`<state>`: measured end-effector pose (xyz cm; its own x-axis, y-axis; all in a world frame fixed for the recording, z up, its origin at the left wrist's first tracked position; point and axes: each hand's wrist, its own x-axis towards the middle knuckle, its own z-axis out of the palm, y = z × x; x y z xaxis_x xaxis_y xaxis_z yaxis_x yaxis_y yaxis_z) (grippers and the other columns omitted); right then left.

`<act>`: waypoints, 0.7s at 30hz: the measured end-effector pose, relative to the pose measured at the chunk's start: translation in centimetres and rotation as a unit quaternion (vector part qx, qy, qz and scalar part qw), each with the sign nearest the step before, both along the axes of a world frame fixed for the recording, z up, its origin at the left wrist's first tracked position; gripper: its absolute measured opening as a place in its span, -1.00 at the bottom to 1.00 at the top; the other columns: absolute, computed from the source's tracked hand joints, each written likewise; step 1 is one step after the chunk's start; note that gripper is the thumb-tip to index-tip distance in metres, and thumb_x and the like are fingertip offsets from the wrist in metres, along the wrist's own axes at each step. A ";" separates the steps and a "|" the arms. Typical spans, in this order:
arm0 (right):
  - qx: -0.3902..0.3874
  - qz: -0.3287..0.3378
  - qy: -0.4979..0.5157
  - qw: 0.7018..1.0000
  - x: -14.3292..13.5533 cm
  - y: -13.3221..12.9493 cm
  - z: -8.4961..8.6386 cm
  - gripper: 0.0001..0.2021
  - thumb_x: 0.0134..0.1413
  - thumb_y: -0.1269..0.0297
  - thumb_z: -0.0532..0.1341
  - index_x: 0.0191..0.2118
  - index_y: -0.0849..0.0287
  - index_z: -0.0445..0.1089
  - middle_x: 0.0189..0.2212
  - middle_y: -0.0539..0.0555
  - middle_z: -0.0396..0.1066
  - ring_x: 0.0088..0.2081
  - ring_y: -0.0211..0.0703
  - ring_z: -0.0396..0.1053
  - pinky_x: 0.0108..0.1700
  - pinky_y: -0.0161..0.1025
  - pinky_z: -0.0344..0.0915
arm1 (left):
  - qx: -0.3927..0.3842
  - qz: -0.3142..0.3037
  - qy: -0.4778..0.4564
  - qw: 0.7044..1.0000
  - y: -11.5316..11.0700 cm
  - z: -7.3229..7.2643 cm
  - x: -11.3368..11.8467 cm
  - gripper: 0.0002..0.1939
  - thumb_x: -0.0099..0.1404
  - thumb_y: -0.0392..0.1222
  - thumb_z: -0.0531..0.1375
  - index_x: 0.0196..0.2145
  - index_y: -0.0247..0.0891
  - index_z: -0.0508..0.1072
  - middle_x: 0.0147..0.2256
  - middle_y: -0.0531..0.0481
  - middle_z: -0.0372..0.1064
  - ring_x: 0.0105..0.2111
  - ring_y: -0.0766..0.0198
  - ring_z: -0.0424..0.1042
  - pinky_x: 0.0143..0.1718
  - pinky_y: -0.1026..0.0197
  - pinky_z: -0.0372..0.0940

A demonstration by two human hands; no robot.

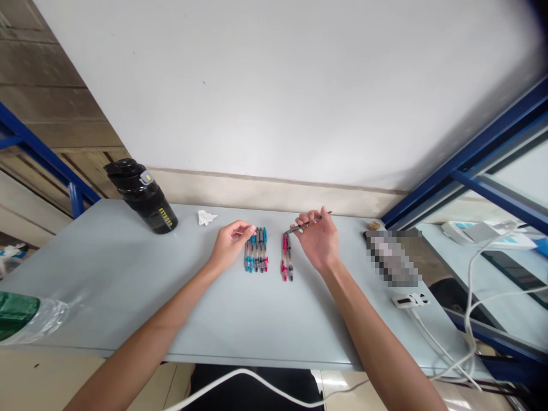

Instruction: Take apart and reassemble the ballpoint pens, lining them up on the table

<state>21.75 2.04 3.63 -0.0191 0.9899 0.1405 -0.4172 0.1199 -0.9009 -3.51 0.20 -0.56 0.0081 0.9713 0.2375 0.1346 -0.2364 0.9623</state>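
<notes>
My right hand (319, 242) is palm up, its fingers curled round a slim dark pen (303, 226) that slants across them. Below that pen's left end lie a pink pen (285, 254) and a dark pen (290, 257), side by side. To their left, several pens (256, 254) with blue, dark and pink parts form a close row on the table. At the upper left of this row is my left hand (231, 242), its thumb and fingertips drawn together. What they pinch, if anything, is too small to make out.
A black bottle (149, 197) stands at the back left of the grey table (205, 331), near crumpled tissue (206, 217). A clear and green bottle (29, 317) lies at the left edge. On the right are a pixelated object (391, 257), a white plug (411, 300) and cables.
</notes>
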 end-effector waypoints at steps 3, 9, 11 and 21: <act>0.056 -0.050 -0.123 0.990 -0.2 -0.2 0.1 -0.46 0.44 -0.40 -0.01 -0.24 0.01 0.24 -0.25 0.04 0.29 -0.27 -0.12 0.32 -0.17 -0.16 0.41 | 0.013 0.004 0.015 1.000 0.1 -0.1 -0.2 -0.62 0.40 0.20 0.33 -0.22 -0.21 0.63 -0.22 -0.11 0.67 -0.15 0.06 0.63 -0.05 0.12 0.40; 0.223 -0.055 -0.451 0.863 1.7 -2.2 0.8 -0.64 0.57 -0.13 0.03 -0.03 0.03 0.38 -0.12 0.15 0.40 -0.23 -0.05 0.39 -0.08 -0.06 0.39 | 0.051 0.044 0.032 0.997 0.7 0.4 -1.3 -0.62 0.41 0.19 0.31 -0.23 -0.21 0.63 -0.23 -0.09 0.66 -0.16 0.10 0.60 -0.05 0.14 0.37; 0.248 -0.020 -0.533 0.809 2.7 -3.1 0.2 -0.69 0.58 -0.03 0.04 0.00 0.02 0.41 0.04 0.23 0.38 -0.15 0.00 0.44 0.01 0.01 0.41 | 0.055 0.059 0.031 0.996 0.9 0.4 -1.6 -0.64 0.41 0.17 0.31 -0.24 -0.20 0.62 -0.25 -0.09 0.65 -0.17 0.10 0.58 -0.07 0.15 0.36; 0.242 0.037 -0.617 0.748 4.8 -7.3 -3.7 -0.81 0.55 0.14 0.12 0.07 0.04 0.41 0.16 0.28 0.35 -0.02 0.10 0.52 0.10 0.11 0.48 | 0.096 0.024 0.250 0.963 1.0 -2.0 -1.3 -0.87 0.35 -0.16 0.32 -0.14 -0.15 0.60 -0.14 -0.13 0.58 -0.10 -0.01 0.51 0.06 -0.05 0.35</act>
